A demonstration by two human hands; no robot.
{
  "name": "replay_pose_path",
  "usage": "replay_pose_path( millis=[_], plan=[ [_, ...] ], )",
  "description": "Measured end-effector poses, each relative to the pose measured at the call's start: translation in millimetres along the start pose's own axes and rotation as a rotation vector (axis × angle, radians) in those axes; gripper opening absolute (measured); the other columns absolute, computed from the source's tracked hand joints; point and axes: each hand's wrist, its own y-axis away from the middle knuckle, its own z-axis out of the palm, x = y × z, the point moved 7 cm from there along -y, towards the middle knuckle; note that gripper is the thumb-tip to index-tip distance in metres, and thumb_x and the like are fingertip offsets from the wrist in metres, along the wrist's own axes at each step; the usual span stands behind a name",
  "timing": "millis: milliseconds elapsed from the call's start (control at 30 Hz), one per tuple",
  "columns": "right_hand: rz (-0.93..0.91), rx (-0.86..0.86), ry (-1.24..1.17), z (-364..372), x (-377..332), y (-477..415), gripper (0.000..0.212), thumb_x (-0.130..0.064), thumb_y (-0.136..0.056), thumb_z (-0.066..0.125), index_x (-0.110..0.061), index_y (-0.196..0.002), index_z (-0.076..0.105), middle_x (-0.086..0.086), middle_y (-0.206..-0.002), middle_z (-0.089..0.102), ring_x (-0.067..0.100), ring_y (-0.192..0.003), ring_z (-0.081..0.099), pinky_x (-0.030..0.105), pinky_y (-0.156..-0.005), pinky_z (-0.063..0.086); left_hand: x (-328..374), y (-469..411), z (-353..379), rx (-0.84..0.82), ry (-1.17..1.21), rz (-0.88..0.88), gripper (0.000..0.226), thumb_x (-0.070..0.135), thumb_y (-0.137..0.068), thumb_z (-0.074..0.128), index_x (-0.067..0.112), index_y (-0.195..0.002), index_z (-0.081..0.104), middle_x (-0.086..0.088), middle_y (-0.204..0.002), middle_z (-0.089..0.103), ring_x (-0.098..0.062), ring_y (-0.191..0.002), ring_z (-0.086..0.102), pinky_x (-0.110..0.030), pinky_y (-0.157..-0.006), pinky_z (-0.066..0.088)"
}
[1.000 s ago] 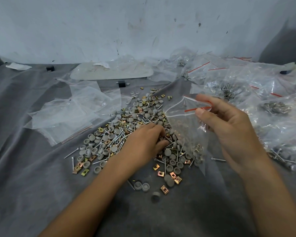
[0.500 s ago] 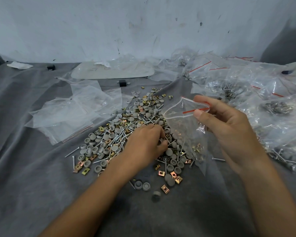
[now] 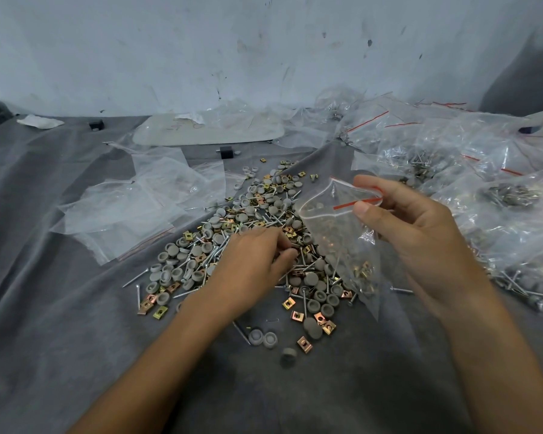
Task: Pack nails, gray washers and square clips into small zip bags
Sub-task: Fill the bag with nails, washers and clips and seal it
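Raised at right, the right hand (image 3: pixel 420 239) pinches the mouth of a small zip bag (image 3: pixel 336 242) hanging over the pile of nails, washers and clips (image 3: pixel 251 211), where the left hand (image 3: pixel 254 267) curls palm-down, any catch hidden.

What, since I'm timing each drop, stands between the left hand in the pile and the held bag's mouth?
Nothing visible. The right hand pinches the zip bag open just right of the left hand, above the pile.
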Motion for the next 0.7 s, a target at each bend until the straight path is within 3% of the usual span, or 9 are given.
replay_pose_path(
  millis=[133, 200, 267, 400, 500, 700],
  plan=[
    [0.008, -0.015, 0.007, 1.3, 0.8, 1.2, 0.037, -0.038, -0.075, 0.075, -0.038, -0.112, 0.077, -0.01, -0.089, 0.07, 0.006, -0.085, 0.062, 0.018, -0.083, 0.053, -14.9, 2.0, -11.5, -0.002, 0.201, -0.098, 0.014, 0.043, -0.1, 0.055, 0.03, -0.1, 0.06, 0.012, -0.081, 0.062, 0.001, -0.072, 0.057, -0.022, -0.064, 0.043],
    [0.013, -0.03, 0.017, 4.1, 2.0, 1.6, 0.036, -0.036, -0.078, 0.076, -0.038, -0.113, 0.076, -0.003, -0.094, 0.073, 0.006, -0.085, 0.063, 0.018, -0.083, 0.054, -21.6, 3.0, -23.0, 0.037, 0.324, -0.135, 0.012, 0.045, -0.1, 0.053, 0.034, -0.099, 0.058, 0.012, -0.079, 0.061, 0.004, -0.066, 0.056, -0.017, -0.059, 0.04],
    [0.018, -0.054, 0.027, 9.0, 3.6, 2.7, 0.033, -0.026, -0.084, 0.077, -0.035, -0.116, 0.075, 0.004, -0.098, 0.074, 0.007, -0.084, 0.063, 0.019, -0.081, 0.055, -25.4, 3.4, -36.6, 0.12, 0.436, -0.153, 0.011, 0.046, -0.1, 0.052, 0.037, -0.103, 0.058, 0.012, -0.084, 0.062, 0.006, -0.07, 0.057, -0.018, -0.062, 0.043],
    [0.036, -0.129, 0.058, 23.9, 7.0, 7.1, 0.033, -0.019, -0.09, 0.075, -0.036, -0.117, 0.074, -0.012, -0.08, 0.069, 0.003, -0.075, 0.061, 0.018, -0.068, 0.055, -16.4, 5.8, -53.2, 0.261, 0.602, -0.096, 0.013, 0.046, -0.099, 0.054, 0.037, -0.106, 0.06, 0.013, -0.091, 0.066, -0.002, -0.08, 0.061, -0.022, -0.071, 0.051],
    [0.032, -0.162, 0.092, 33.0, 6.5, 10.0, 0.032, -0.019, -0.09, 0.076, -0.036, -0.117, 0.075, -0.008, -0.079, 0.069, 0.003, -0.072, 0.06, 0.012, -0.061, 0.049, -1.3, 8.5, -52.5, 0.243, 0.646, -0.036, 0.017, 0.052, -0.098, 0.055, 0.038, -0.105, 0.061, 0.008, -0.09, 0.067, -0.008, -0.073, 0.06, -0.023, -0.062, 0.051],
    [0.027, -0.168, 0.094, 35.9, 6.5, 9.7, 0.032, -0.02, -0.089, 0.077, -0.039, -0.115, 0.074, 0.008, -0.088, 0.072, 0.009, -0.076, 0.062, 0.017, -0.065, 0.051, 13.2, 9.5, -45.0, 0.178, 0.656, 0.0, 0.004, 0.037, -0.1, 0.059, 0.036, -0.101, 0.063, 0.008, -0.089, 0.069, -0.017, -0.076, 0.062, -0.035, -0.067, 0.051]
  ],
)
